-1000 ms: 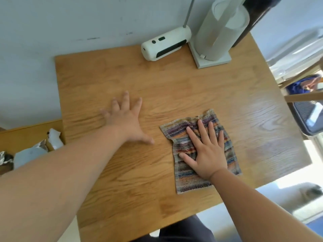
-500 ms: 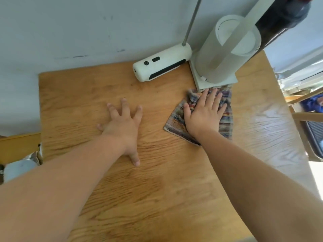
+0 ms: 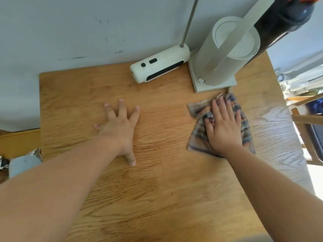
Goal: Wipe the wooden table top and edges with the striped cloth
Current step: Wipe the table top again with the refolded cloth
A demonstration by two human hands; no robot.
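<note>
**Wiping the top with a flat hand**

Pressing down is the job right now. The right hand (image 3: 224,127) lies flat on the striped cloth (image 3: 201,140), fingers spread a little, palm pushing the cloth onto the wooden table (image 3: 166,198). It is not pinching the cloth; it only lies on top of it. The cloth is bunched and peeks out on all sides of that hand.

Off to the side of it, well apart, the left hand (image 3: 120,127) rests flat on the bare wood with its fingers fanned wide. It looks like it is there to steady the body.

Just past the right fingertips is the square base of a tall pale stand (image 3: 215,84). A white gadget (image 3: 160,66) lies beside that, past the left hand and against the wall.

To wipe well, I think the palm should stay flat and the strokes long. Go slow near the stand so the cloth does not push it. The edges look like they are not done yet.
</note>
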